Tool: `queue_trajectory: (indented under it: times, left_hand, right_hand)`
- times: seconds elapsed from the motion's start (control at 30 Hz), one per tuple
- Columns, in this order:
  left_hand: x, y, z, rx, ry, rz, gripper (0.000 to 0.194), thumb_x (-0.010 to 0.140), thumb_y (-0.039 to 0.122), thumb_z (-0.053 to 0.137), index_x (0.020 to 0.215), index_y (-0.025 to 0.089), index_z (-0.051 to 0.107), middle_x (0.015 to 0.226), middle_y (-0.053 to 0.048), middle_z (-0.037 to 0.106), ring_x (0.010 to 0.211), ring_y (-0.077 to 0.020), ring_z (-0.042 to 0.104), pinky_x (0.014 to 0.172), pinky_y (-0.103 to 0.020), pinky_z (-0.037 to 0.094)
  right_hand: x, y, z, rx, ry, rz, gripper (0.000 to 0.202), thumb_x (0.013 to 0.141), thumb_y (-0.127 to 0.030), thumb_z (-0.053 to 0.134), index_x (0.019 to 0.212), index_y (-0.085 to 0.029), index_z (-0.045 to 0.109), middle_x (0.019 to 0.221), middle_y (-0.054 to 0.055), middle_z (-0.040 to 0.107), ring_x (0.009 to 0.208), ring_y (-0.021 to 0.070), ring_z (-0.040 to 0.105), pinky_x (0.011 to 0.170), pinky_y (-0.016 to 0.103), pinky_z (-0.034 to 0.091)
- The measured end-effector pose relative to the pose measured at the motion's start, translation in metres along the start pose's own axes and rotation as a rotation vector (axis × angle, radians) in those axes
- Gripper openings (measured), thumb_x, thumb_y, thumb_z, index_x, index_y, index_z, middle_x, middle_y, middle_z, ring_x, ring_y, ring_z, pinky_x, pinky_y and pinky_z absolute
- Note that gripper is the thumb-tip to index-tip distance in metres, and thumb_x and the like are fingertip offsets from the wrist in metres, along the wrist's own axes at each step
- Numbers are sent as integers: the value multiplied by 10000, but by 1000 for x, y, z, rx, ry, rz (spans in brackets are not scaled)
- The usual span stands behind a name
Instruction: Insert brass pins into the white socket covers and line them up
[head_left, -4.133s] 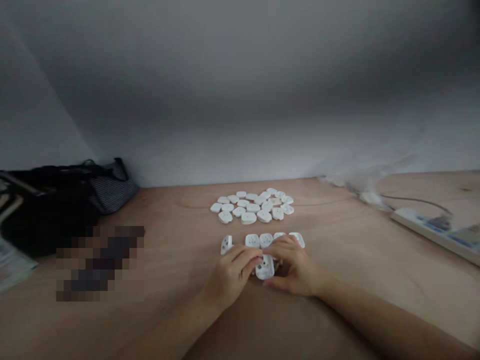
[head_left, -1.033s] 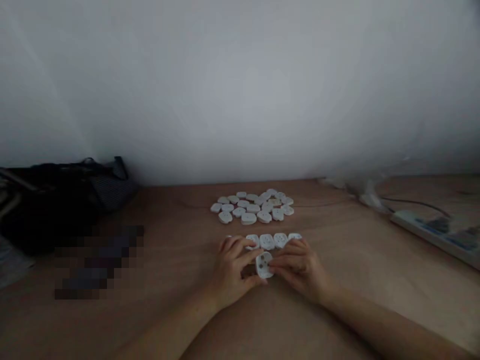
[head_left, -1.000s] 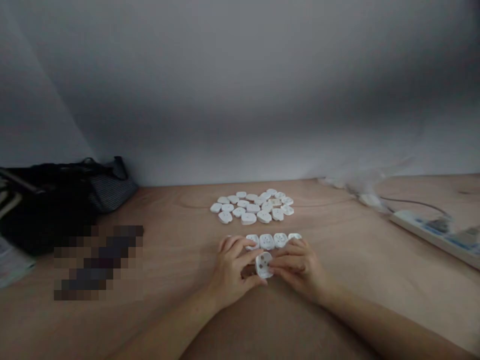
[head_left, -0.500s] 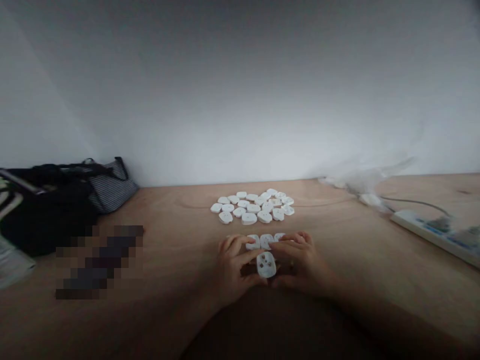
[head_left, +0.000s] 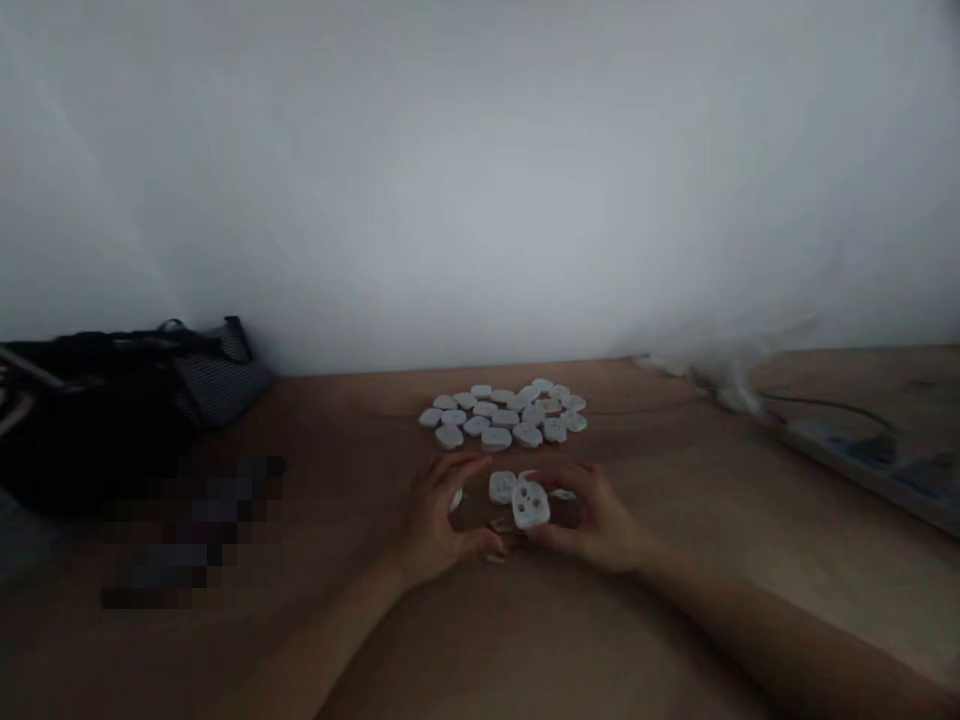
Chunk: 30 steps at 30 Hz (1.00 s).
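My right hand [head_left: 589, 515] grips a white plug housing [head_left: 531, 508] between thumb and fingers, its face with three brownish metal spots turned toward me. To its left, my left hand [head_left: 439, 518] is open, thumb and fingers spread apart. A white piece [head_left: 456, 499] shows inside the curve of the left hand, apparently on the table. Just behind the held housing sits another white housing [head_left: 502, 487], with a further one [head_left: 562, 494] partly hidden by my right fingers. Small brass-coloured bits [head_left: 495, 558] lie between my hands.
Farther back, a cluster of several white housings [head_left: 496, 438] is spread on the wooden table [head_left: 337, 560]. A black bag [head_left: 97, 410] and a blurred-out dark object [head_left: 195, 530] are at left. A power strip [head_left: 862, 465] and clear plastic [head_left: 739, 380] are at right.
My left hand has let go of the plug housing and moved left, its fingers spreading. The right hand keeps the housing, now slightly higher. The picture has become darker.
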<state>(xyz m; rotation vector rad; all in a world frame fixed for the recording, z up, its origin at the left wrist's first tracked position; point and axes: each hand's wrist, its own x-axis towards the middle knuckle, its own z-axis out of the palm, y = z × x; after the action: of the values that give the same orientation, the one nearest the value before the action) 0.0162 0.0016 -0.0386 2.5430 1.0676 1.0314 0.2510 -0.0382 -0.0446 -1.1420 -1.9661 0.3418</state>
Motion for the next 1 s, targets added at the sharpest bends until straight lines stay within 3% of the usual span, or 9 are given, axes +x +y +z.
queue_trajectory:
  times: [0.2, 0.33, 0.53, 0.6, 0.7, 0.8, 0.9, 0.93, 1.0]
  left_hand:
    - [-1, -47, -19, -273, -210, -228, 765, 696, 340, 732, 1351, 207, 360, 1312, -117, 503, 1196, -272, 480, 1010, -473, 359]
    - [-3, -52, -16, -356, -196, -274, 658, 728, 315, 697, 1310, 192, 418, 1255, -93, 564, 1153, -255, 527, 1002, -463, 381]
    - [-3, -53, -16, -309, -200, -254, 617, 728, 315, 692, 1281, 193, 445, 1251, -97, 565, 1148, -271, 525, 984, -464, 394]
    - [-2, -50, -20, -233, -196, -213, 641, 708, 334, 702, 1278, 196, 443, 1285, -102, 531, 1173, -278, 496, 992, -464, 381]
    - [1, -38, -25, -6, -93, -79, 739, 614, 407, 755, 1255, 179, 468, 1248, -117, 529, 1146, -308, 485, 974, -480, 379]
    - [1, -17, -26, 212, 10, 72, 550, 611, 468, 745, 1045, 162, 602, 998, -95, 604, 954, -288, 544, 890, -477, 415]
    - [-5, 6, -19, 154, -148, 199, 133, 830, 299, 576, 834, 184, 645, 800, -44, 607, 787, -191, 567, 737, -322, 469]
    - [-8, 12, -16, 110, -244, 217, 118, 847, 265, 556, 842, 196, 653, 806, -36, 607, 777, -176, 571, 722, -297, 471]
    - [-12, 21, -11, 75, -308, 191, 146, 832, 250, 581, 955, 206, 648, 872, -38, 610, 805, -176, 580, 731, -286, 479]
  right_hand:
    - [44, -3, 12, -212, -132, 9, 405, 667, -407, 712, 1036, -257, 639, 932, 31, 686, 951, 241, 572, 917, 436, 305]
    - [62, -7, 31, -287, -192, -5, 420, 646, -432, 719, 1024, -262, 650, 923, 41, 693, 960, 263, 569, 902, 455, 287]
    - [65, -12, 45, -330, -233, -17, 399, 671, -448, 693, 1030, -282, 645, 918, 45, 692, 953, 266, 568, 885, 452, 273]
    - [65, -13, 46, -345, -242, -24, 426, 680, -458, 687, 1061, -277, 629, 946, 53, 687, 959, 268, 564, 883, 447, 273]
    - [63, -9, 43, -367, -245, -17, 589, 642, -529, 700, 1144, -245, 581, 1026, 83, 665, 1004, 292, 538, 879, 458, 281]
    - [60, 2, 35, -387, -259, -9, 650, 572, -595, 719, 1119, -264, 602, 1111, 85, 630, 1040, 319, 511, 882, 488, 281]
    - [56, 12, 28, -405, -272, 2, 520, 616, -570, 703, 1055, -298, 645, 1143, 70, 613, 1048, 328, 502, 877, 511, 281]
    - [55, 15, 26, -408, -273, 4, 484, 636, -552, 697, 1050, -306, 648, 1144, 64, 613, 1049, 325, 499, 873, 508, 287]
    - [52, 16, 24, -413, -266, 7, 455, 660, -531, 690, 1054, -308, 646, 1143, 59, 612, 1055, 318, 492, 875, 499, 292]
